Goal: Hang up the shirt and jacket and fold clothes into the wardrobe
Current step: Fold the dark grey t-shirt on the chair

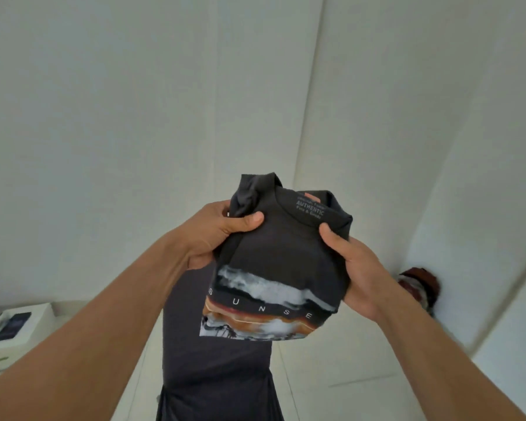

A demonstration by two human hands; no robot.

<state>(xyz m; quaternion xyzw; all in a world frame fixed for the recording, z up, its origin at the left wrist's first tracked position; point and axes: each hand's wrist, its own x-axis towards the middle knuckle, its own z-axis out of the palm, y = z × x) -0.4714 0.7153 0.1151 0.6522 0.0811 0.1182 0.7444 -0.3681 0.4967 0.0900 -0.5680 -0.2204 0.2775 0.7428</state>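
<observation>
A dark grey T-shirt (280,256) with a printed landscape and the letters "SUNSE" is held up in front of me, its upper part folded over and its lower part hanging down to the bottom edge. My left hand (216,235) grips the shirt at its left shoulder, thumb on the front. My right hand (356,268) grips its right side below the collar, thumb on the front. The collar label faces me. No jacket, hanger or wardrobe interior is in view.
White panels (134,117) fill the view ahead and to the right. A white box (16,332) with a dark picture on it sits at the lower left. A reddish-brown and white bundle (419,287) lies at the right by the panels.
</observation>
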